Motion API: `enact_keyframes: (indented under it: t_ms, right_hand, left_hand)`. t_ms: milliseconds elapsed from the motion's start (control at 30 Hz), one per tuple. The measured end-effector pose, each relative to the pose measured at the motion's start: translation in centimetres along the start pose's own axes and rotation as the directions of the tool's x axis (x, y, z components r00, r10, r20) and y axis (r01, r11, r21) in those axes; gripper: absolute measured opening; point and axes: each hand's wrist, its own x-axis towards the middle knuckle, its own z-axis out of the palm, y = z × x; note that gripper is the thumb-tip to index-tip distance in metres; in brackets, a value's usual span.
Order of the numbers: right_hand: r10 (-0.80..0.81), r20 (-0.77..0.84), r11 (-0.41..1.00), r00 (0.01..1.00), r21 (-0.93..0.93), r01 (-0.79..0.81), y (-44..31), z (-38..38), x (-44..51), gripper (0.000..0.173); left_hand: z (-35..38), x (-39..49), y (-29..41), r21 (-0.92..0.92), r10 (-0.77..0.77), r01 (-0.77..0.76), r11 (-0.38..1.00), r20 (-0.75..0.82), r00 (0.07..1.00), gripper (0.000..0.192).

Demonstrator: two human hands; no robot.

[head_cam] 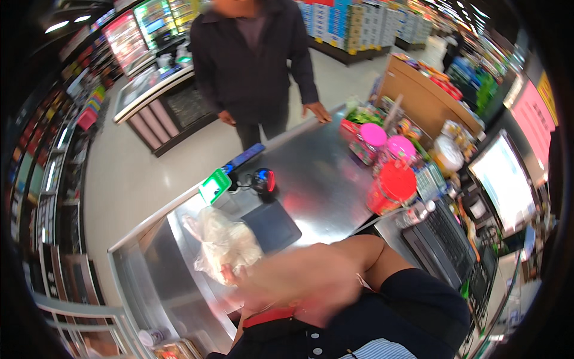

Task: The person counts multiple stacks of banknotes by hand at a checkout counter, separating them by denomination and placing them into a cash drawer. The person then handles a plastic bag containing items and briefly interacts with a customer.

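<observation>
A translucent plastic bag with pale contents [228, 242] rests on the steel checkout counter [314, 152], its knotted top toward the far left. My right forearm crosses in front of me, and the fingertips of what looks like my right hand [234, 273] touch the bag's near side. Heavy blur covers most of that hand, so its grip is unclear. My left hand is not distinct within the blur low beside it. Just beyond the bag lies a dark flat plate [272, 224]. Behind that stands a round black scanner [263, 181] with a red glow, beside a green-framed payment display [215, 186].
Across the counter stands a person in a dark jacket [251, 67], one hand [317, 112] on its edge. Pink-lidded jars [373, 134] and a red-lidded tub [397, 184] crowd the right side. Nearer are a bottle [415, 214], a keyboard [448, 238] and a lit monitor [504, 179].
</observation>
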Motion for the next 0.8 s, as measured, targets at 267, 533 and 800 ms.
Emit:
enact_keyframes:
  t_ms: [267,533,800]
  right_hand:
    - [-0.58,-0.208,0.812,0.788,-0.064,0.581,-3.3,5.2,-6.4,0.04]
    - [0.437,-0.585,0.884,0.684,0.14,-0.445,3.9,9.3,-16.8,0.01]
    - [0.99,-0.139,0.115,0.033,0.64,-0.76,26.9,20.6,-33.5,0.032]
  left_hand:
    - [5.0,-1.9,3.8,-0.06,0.555,-0.808,0.586,0.756,0.346,0.053]
    - [2.6,-2.4,2.4,-0.026,0.324,-0.659,0.751,0.885,0.334,0.046]
    - [-6.7,-6.6,1.5,0.313,0.27,-0.692,0.65,0.756,0.596,0.053]
